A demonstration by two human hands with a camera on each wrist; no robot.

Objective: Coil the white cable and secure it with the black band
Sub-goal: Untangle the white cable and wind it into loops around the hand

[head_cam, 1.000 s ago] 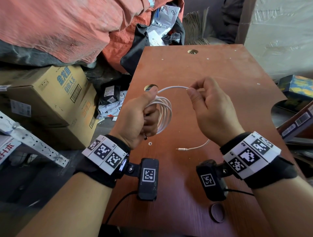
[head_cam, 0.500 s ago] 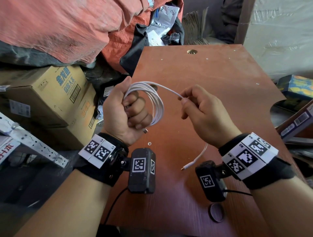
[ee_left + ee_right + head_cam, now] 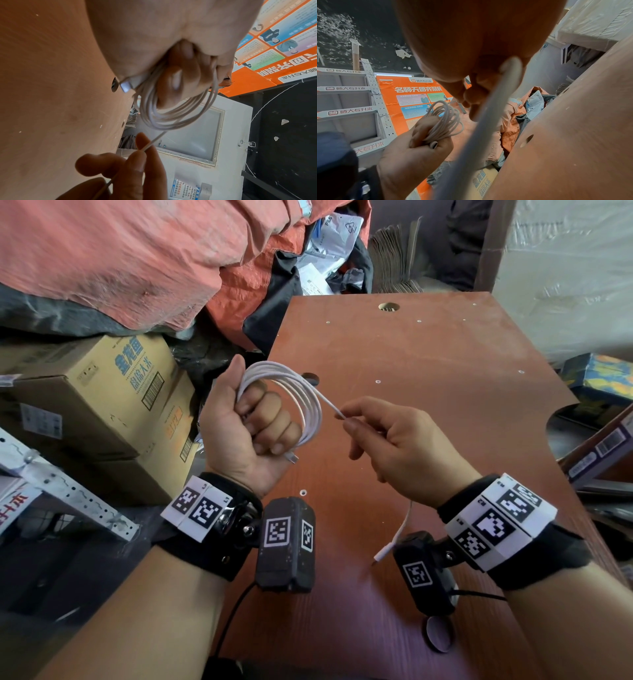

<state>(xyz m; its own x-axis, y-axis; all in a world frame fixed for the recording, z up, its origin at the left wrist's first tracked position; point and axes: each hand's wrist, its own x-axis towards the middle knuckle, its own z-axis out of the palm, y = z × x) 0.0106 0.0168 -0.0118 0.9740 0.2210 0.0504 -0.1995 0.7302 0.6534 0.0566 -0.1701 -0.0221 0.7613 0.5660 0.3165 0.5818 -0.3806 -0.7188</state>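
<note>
While the white cable (image 3: 301, 402) sits in several loops clenched in the left hand (image 3: 246, 433) above the table's (image 3: 428, 364) left edge, the right hand (image 3: 394, 443) pinches the free tail, feeding it taut; the black band (image 3: 440, 637) waits near the front edge.

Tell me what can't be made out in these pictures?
- Black band: head view, partly hidden behind the right wrist camera.
- White cable: the stretch inside the right hand is hidden, head view.
- How many loops the left hand grips: strands overlap, every view.
- Cable close to the right wrist camera: blurred.
</note>
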